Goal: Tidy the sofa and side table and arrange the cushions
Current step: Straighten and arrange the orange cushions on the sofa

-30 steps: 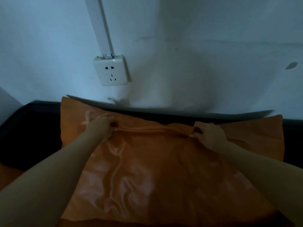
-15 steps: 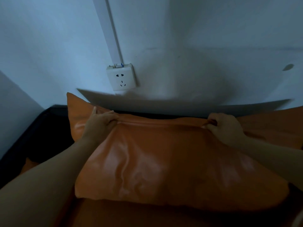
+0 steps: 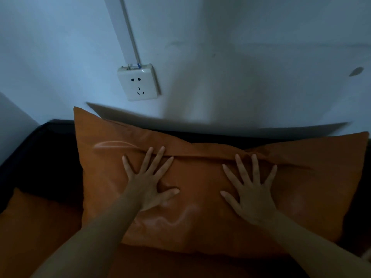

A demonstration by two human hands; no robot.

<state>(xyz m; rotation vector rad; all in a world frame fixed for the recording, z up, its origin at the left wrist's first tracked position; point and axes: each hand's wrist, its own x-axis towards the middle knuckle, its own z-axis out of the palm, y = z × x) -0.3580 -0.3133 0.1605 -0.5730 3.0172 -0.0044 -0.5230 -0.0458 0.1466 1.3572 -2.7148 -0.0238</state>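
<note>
Front cushion: a large orange, glossy cushion leaning against the sofa's dark back, its top seam running left to right just under the wall.
Left hand: laid flat on the left half of the front cushion, fingers straight and spread, gripping nothing — the two middle fingertips reach over the top seam.
Right hand: flat on the right half of the same cushion, fingers fanned and released, fingertips just short of the seam.
Rear cushion: a second orange cushion stands behind the first; its corners show at the upper left and upper right, the right corner near the sofa's right edge.
Sofa: dark frame, visible as a black band along the back edge and at the left end.
Seat cushion: orange, lying at the sofa's front left, under the left forearm.
Wall: pale, carrying the shadows of the cushions.
Socket: white — mounted on the wall above the left corner of the rear cushion, with a cable channel running up from it.
</note>
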